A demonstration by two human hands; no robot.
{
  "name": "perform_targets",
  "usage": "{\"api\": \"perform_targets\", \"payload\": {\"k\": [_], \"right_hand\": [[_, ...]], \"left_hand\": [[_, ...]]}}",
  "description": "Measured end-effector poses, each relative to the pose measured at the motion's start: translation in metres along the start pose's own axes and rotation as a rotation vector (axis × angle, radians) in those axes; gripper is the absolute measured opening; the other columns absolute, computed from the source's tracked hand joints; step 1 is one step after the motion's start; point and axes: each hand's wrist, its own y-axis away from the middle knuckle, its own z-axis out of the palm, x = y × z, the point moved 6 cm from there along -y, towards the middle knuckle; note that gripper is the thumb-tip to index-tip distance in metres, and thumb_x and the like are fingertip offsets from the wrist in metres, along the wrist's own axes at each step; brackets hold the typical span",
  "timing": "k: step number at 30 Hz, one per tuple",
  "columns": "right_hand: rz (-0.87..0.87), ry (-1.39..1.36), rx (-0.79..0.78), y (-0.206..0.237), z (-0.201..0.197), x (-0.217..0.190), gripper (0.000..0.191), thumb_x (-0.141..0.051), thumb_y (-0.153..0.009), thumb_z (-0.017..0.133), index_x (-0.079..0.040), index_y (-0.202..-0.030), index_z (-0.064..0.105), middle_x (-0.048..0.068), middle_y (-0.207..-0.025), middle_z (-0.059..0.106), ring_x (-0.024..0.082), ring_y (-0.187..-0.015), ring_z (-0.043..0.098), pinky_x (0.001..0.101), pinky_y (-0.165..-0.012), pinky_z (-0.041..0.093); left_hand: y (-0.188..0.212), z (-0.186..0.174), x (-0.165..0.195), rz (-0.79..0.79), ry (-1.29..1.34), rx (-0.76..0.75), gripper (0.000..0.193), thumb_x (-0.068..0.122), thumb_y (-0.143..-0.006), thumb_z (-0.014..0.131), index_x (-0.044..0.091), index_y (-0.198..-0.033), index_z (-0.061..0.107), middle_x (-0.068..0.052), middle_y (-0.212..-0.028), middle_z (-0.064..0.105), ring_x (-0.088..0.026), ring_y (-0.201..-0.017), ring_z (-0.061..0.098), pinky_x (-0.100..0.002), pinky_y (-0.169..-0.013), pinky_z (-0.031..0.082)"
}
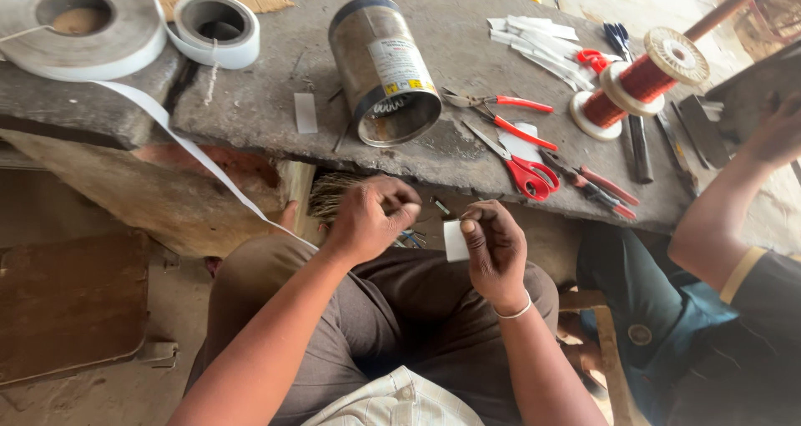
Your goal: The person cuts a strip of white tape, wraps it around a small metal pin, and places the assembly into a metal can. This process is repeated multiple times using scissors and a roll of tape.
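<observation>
My right hand (496,249) pinches a small white paper strip (455,241) over my lap, just below the stone bench's front edge. My left hand (370,217) is curled beside it, fingertips closed on what looks like a thin wire or sliver stretching toward the strip; the thing is too fine to name. Both hands hover above my brown trousers (392,309). A long white tape tail (196,155) runs down from the big roll toward my left wrist.
On the stone bench (250,100) lie two white tape rolls (79,21), a metal can on its side (384,67), red scissors (526,171), pliers (509,113), cut paper strips (538,38) and a copper wire spool (642,80). Another person's arm (717,217) is on the right.
</observation>
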Motion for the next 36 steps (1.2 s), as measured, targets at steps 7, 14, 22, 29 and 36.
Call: {"api": "perform_targets", "payload": {"k": [7, 14, 22, 29, 36], "right_hand": [[0.218, -0.232, 0.028, 0.006, 0.008, 0.051, 0.009, -0.011, -0.103, 0.066, -0.003, -0.107, 0.064, -0.002, -0.100, 0.063, 0.006, -0.091, 0.053, 0.0211, -0.083, 0.045], [0.302, -0.321, 0.017, 0.007, 0.004, 0.066, 0.011, -0.010, -0.104, 0.066, -0.001, -0.111, 0.065, -0.003, -0.100, 0.062, 0.006, -0.092, 0.054, 0.0216, -0.085, 0.047], [0.275, -0.151, -0.048, 0.006, 0.003, 0.068, 0.008, -0.004, -0.097, 0.072, 0.000, -0.102, 0.066, -0.003, -0.091, 0.064, 0.004, -0.084, 0.057, 0.0210, -0.073, 0.049], [0.310, -0.137, -0.030, 0.004, 0.004, 0.067, 0.007, -0.001, -0.092, 0.072, -0.001, -0.095, 0.065, -0.004, -0.086, 0.062, 0.002, -0.078, 0.055, 0.0198, -0.068, 0.048], [0.263, 0.072, -0.047, -0.003, 0.006, 0.058, 0.003, -0.001, -0.088, 0.070, -0.002, -0.089, 0.067, -0.003, -0.077, 0.066, 0.002, -0.071, 0.056, 0.0196, -0.063, 0.047]], "left_hand": [[0.006, 0.034, -0.002, 0.016, 0.410, -0.074, 0.018, 0.020, -0.094, 0.077, 0.003, -0.100, 0.077, 0.000, -0.088, 0.074, -0.004, -0.080, 0.066, -0.022, -0.072, 0.055], [0.006, 0.031, -0.003, -0.035, 0.137, -0.011, 0.014, 0.017, -0.093, 0.075, 0.004, -0.096, 0.075, -0.004, -0.082, 0.073, -0.014, -0.071, 0.066, -0.029, -0.065, 0.054], [0.013, 0.030, 0.031, 0.364, -0.354, 0.095, 0.013, 0.021, -0.095, 0.069, 0.008, -0.098, 0.072, -0.008, -0.095, 0.074, -0.030, -0.097, 0.069, -0.045, -0.090, 0.049], [0.015, 0.037, 0.035, 0.416, -0.508, 0.073, 0.010, 0.018, -0.098, 0.064, 0.009, -0.100, 0.068, -0.005, -0.094, 0.072, -0.026, -0.092, 0.068, -0.043, -0.089, 0.046], [0.017, 0.040, 0.038, 0.421, -0.619, 0.065, 0.007, 0.015, -0.096, 0.062, 0.011, -0.099, 0.068, -0.002, -0.096, 0.071, -0.022, -0.093, 0.066, -0.042, -0.091, 0.041]]}}
